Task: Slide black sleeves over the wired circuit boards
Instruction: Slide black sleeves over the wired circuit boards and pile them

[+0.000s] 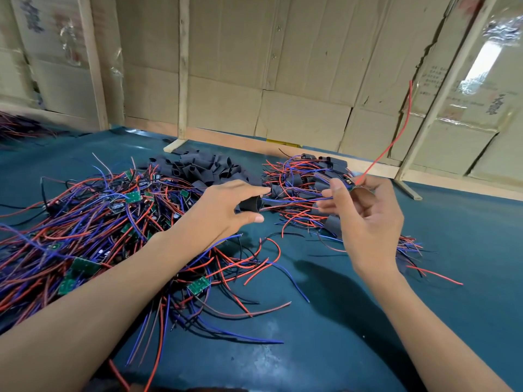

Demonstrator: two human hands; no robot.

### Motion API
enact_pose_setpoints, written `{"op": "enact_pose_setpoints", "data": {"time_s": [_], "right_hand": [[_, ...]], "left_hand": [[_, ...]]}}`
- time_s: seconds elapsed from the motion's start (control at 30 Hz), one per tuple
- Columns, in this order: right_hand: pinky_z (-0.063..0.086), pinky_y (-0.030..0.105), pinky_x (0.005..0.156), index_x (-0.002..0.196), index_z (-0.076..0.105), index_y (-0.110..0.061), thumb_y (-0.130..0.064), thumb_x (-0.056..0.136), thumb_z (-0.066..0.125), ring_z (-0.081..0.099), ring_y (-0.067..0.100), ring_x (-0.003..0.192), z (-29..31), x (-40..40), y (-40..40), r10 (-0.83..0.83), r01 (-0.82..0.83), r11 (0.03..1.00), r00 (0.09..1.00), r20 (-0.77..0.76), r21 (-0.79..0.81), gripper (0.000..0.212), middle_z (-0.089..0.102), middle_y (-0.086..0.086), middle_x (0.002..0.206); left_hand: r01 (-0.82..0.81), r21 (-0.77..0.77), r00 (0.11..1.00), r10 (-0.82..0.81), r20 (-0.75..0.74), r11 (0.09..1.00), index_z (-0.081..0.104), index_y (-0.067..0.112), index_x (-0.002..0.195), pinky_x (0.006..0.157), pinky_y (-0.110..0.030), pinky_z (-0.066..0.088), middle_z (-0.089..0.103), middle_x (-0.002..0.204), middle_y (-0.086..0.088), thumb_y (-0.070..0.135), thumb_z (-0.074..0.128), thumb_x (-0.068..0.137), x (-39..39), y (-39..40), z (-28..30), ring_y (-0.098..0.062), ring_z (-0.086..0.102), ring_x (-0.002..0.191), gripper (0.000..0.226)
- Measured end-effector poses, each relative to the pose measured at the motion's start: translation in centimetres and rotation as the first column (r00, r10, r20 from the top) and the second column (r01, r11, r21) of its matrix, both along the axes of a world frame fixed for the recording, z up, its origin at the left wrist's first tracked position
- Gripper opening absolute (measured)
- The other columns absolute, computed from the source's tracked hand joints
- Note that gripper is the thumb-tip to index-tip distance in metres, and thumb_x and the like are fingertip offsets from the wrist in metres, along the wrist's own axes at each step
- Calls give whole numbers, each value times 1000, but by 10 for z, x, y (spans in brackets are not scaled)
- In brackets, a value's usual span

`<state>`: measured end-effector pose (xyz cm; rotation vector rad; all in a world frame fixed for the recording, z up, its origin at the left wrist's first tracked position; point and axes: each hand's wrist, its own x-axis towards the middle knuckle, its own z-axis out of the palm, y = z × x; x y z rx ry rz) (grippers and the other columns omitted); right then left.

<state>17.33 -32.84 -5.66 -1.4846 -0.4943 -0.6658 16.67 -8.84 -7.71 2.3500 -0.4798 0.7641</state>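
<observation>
Above the middle of the blue-green desk (339, 321), the left hand (223, 210) pinches a black sleeve (249, 205) between thumb and fingers, its open mouth facing right. Blue and red wires run from that mouth across to the right hand (365, 219), whose fingertips pinch a small wired circuit board (352, 184); one red wire rises from it. Bare boards with wires (93, 227) are heaped toward the left edge, loose sleeves (201, 166) lie near the far edge, and sleeved boards (305, 179) sit just behind the hands.
</observation>
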Motion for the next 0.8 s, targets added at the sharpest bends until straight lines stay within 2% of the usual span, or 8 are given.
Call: {"op": "enact_pose_setpoints", "data": {"time_s": [0.07, 0.17, 0.27, 0.33, 0.43, 0.57, 0.7, 0.8], "right_hand": [[62, 37, 72, 102, 51, -15, -25, 94, 72, 76, 28, 72, 0, -2, 1, 16, -16, 1000, 1000, -7, -11, 25, 77, 6, 84], [61, 33, 72, 103, 52, -14, -24, 94, 73, 76, 26, 72, -1, -4, 2, 27, -27, 1000, 1000, -4, -8, 25, 76, 7, 84], [61, 34, 71, 101, 53, -18, -28, 92, 73, 76, 26, 71, 1, -4, 2, 27, -26, 1000, 999, 25, -17, 25, 76, 8, 83], [61, 35, 72, 98, 54, -23, -31, 91, 74, 76, 25, 72, 1, -5, 3, 32, -31, 999, 999, 33, -30, 23, 75, 9, 82], [61, 37, 71, 98, 55, -18, -27, 90, 76, 76, 26, 71, 0, -5, 4, 57, -56, 998, 998, 30, -41, 24, 73, 15, 80], [61, 39, 69, 97, 56, -16, -29, 90, 76, 76, 29, 71, 1, -7, 5, 79, -78, 997, 996, 29, -21, 25, 74, 13, 81], [62, 49, 71, 101, 55, -13, -25, 91, 75, 75, 34, 71, 2, -5, 5, 66, -65, 996, 998, -5, 53, 26, 75, 13, 82], [62, 51, 70, 102, 55, -13, -20, 92, 74, 74, 37, 70, 4, -4, 4, 65, -62, 992, 998, -26, 108, 23, 75, 15, 81]], "left_hand": [[4, 0, 1000, -4, -20, 1000, 64, 23, 132, 78, 4, 29, 57, 103, 11, 19, 83, 79, -1, -1, 1, 24, 46, 86, 56], [-17, 10, 999, 17, -40, 1000, 63, 24, 133, 78, 2, 30, 57, 101, 10, 21, 83, 80, -3, -2, 3, 3, 46, 85, 57], [-47, 38, 998, 48, -35, 998, 63, 23, 133, 77, 2, 30, 56, 98, 9, 22, 82, 81, -4, -1, 4, -7, 47, 87, 56], [-51, 52, 998, 53, -38, 997, 63, 22, 133, 78, 0, 30, 56, 98, 9, 22, 82, 81, -4, -2, 4, -8, 48, 90, 55], [-51, 73, 998, 54, -39, 996, 64, 21, 132, 86, -15, 34, 54, 97, 9, 22, 82, 81, -4, -3, 4, -8, 48, 94, 54], [-60, 62, 998, 61, -24, 996, 65, 21, 131, 89, -23, 38, 55, 97, 9, 22, 82, 81, -4, -3, 3, -11, 50, 94, 53], [-58, 75, 998, 60, -18, 995, 65, 24, 131, 88, -20, 35, 53, 95, 12, 24, 83, 80, -3, -2, 2, -8, 49, 96, 54], [-67, 79, 998, 68, -12, 995, 65, 25, 131, 84, -13, 32, 52, 95, 13, 26, 83, 79, -2, -1, 1, -7, 48, 94, 55]]}}
